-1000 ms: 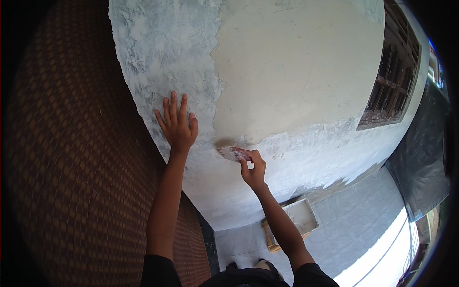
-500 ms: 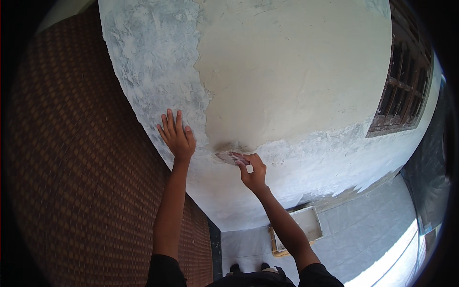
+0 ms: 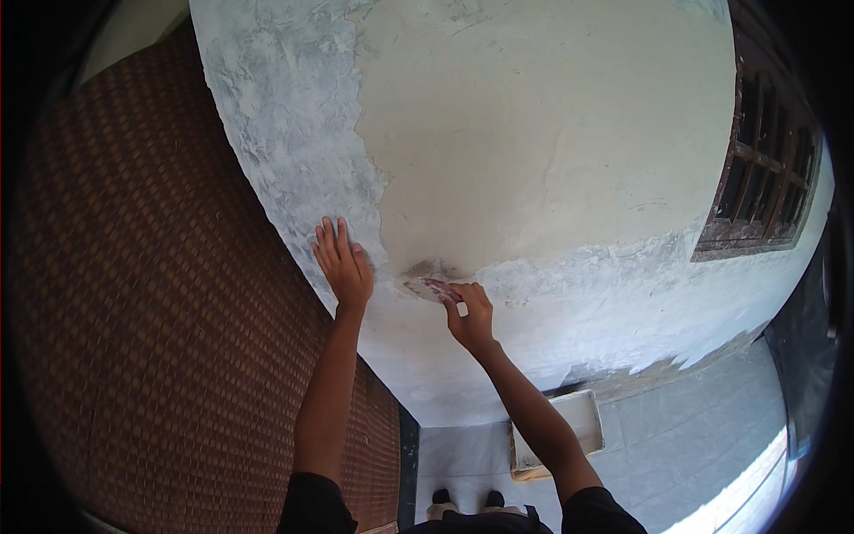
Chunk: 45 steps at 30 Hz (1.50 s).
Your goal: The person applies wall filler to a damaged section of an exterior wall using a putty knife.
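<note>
My left hand rests flat on the wall, fingers stretched out, over the whitish skim-coated strip near the wall's left edge. To its right, my right hand pinches the edge of a flat putty scraper, reddish and smeared with white. The scraper lies against the wall, just below a rough, darker grey patch at the lower border of the cream paint. White filler covers the wall along the left side and below that border.
A woven brown panel closes off the left side. On the grey tiled floor stands a rectangular tray with a whitish inside, partly behind my right forearm. A brown barred window is at the right.
My left hand has shifted slightly right and down in the picture, its fingers closer together. The scraper stays at nearly the same spot under the grey patch. The view has shifted a little.
</note>
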Available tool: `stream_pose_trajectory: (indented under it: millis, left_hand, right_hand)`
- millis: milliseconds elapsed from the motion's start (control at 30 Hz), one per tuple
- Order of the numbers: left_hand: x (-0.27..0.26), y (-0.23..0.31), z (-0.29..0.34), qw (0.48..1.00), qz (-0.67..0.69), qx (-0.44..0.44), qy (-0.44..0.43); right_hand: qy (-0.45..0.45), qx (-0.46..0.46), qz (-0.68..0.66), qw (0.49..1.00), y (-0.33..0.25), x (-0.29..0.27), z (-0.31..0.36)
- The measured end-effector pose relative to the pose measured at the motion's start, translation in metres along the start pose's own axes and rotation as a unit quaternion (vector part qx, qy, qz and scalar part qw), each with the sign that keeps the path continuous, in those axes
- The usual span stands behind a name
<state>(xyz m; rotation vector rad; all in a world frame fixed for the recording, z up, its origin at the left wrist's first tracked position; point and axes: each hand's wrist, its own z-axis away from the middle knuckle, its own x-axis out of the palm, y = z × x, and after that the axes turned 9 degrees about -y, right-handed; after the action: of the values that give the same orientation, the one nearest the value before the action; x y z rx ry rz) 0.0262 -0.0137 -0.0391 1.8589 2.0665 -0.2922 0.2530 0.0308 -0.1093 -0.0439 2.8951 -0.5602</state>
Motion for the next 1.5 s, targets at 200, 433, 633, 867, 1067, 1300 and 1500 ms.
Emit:
stream_pose_trajectory:
  millis: [200,433,633,867,1067,1300,1500]
  left_hand:
    - [0.002,-0.011,0.006,1.000,-0.016,0.018,-0.009]
    - [0.015,-0.020,0.011,0.999,-0.016,0.039,0.024]
    - [0.024,-0.031,0.013,0.996,-0.022,0.060,0.060]
    - [0.028,-0.031,0.014,0.995,-0.021,0.065,0.069]
    - [0.029,-0.034,0.021,0.995,-0.018,0.071,0.061]
    - [0.027,-0.037,0.023,0.996,-0.004,0.063,0.068]
    - [0.028,-0.034,0.024,0.996,-0.009,0.072,0.047]
  right_hand:
    - [0.009,0.045,0.101,0.994,0.014,0.012,-0.002]
    - [0.023,0.034,0.013,0.999,-0.012,0.013,-0.002]
    - [0.101,0.081,0.087,0.988,-0.006,0.020,-0.003]
    - [-0.094,-0.057,0.114,0.987,-0.005,0.032,0.003]
    - [0.143,0.108,0.026,0.983,-0.004,0.031,0.013]
    - [0.095,0.118,0.117,0.982,-0.011,0.044,0.006]
    - [0.061,0.101,0.063,0.991,-0.013,0.043,0.015]
